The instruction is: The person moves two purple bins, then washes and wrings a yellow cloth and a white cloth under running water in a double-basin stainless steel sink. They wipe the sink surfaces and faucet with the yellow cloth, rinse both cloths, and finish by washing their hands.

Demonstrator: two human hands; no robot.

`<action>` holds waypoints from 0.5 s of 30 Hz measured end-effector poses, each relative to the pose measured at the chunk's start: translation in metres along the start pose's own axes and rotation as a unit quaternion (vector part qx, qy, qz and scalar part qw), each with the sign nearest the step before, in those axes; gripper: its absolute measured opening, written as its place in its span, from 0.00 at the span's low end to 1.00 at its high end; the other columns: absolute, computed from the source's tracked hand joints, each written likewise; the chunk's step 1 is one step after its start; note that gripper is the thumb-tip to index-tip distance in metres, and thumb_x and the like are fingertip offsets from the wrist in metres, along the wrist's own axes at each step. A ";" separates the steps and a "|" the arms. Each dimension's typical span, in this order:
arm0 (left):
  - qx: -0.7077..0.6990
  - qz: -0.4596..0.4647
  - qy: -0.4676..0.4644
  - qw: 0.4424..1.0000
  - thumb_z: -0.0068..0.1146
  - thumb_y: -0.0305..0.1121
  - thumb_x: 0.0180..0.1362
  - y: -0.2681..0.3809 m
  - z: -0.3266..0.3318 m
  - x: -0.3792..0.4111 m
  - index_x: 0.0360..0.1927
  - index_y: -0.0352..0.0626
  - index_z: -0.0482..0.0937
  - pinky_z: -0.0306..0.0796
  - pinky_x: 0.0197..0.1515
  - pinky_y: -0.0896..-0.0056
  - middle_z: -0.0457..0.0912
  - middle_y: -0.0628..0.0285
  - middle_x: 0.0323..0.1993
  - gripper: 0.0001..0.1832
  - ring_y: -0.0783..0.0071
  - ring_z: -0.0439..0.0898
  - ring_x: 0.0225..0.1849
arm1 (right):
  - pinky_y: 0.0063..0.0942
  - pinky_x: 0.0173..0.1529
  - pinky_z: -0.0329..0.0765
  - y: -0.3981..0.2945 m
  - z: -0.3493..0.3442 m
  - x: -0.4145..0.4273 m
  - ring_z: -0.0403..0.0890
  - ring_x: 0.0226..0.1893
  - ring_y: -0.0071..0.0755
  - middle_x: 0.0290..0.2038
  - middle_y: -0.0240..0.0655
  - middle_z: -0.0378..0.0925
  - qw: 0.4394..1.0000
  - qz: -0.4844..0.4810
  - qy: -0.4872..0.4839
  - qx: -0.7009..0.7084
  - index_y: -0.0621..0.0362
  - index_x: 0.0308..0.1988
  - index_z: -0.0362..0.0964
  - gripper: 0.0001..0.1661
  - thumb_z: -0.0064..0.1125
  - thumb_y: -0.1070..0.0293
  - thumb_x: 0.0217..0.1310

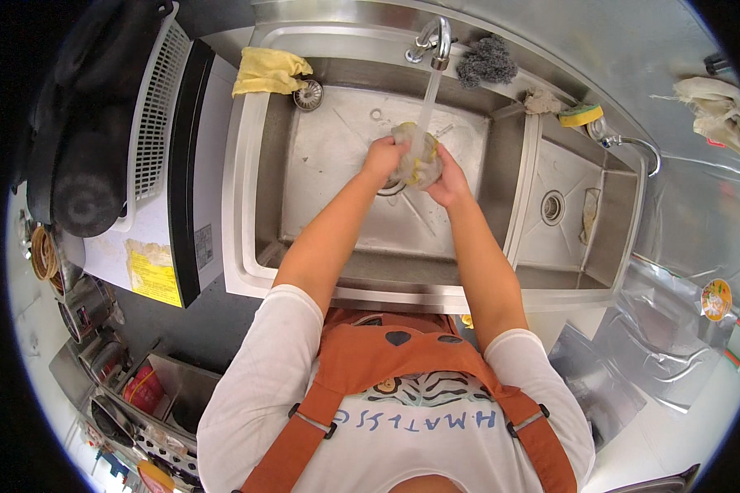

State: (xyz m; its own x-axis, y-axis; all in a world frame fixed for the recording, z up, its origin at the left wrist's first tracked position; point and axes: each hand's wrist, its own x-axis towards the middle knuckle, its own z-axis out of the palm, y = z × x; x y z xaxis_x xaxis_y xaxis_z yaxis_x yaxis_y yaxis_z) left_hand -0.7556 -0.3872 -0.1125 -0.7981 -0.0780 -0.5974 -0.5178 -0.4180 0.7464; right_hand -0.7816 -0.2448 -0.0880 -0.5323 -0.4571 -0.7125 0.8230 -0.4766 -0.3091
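Note:
Water runs from the chrome faucet [441, 52] onto a wet, greyish cloth with yellow edging [420, 163], bunched up above the drain of the large steel sink basin [370, 228]. On the cloth's left side, my left hand [385, 159] grips it with the thumb on top. My right hand [451, 179] holds the cloth from the right, its palm turned partly up. Both hands are inside the basin's outline, and the cloth hides some of the fingers and most of the drain.
A yellow cloth [268, 71] and a metal sink strainer [308, 95] lie at the upper left corner. Behind the basin sit a dark grey scouring pad [487, 60], a crumpled rag [541, 101] and a yellow sponge [580, 115]. A smaller basin [564, 246] adjoins on the right.

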 end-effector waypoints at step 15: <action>-0.124 0.037 -0.075 0.989 0.49 0.27 0.53 0.028 -0.001 -0.036 0.48 0.38 0.65 0.65 0.45 0.74 0.72 0.62 0.41 0.18 0.75 0.70 0.42 | 0.38 0.47 0.71 0.004 -0.031 0.017 0.71 0.45 0.38 0.47 0.38 0.69 0.945 0.002 0.163 -0.283 0.59 0.51 0.61 0.23 0.43 0.59 0.60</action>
State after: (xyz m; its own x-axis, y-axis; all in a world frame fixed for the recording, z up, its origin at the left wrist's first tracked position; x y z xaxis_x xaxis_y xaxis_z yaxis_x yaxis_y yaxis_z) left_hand -0.7413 -0.3970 -0.0706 -0.8774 0.0112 -0.4796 -0.3796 -0.6273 0.6800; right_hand -0.7815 -0.2315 -0.1207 -0.5152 -0.1587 -0.8423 0.8483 0.0455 -0.5275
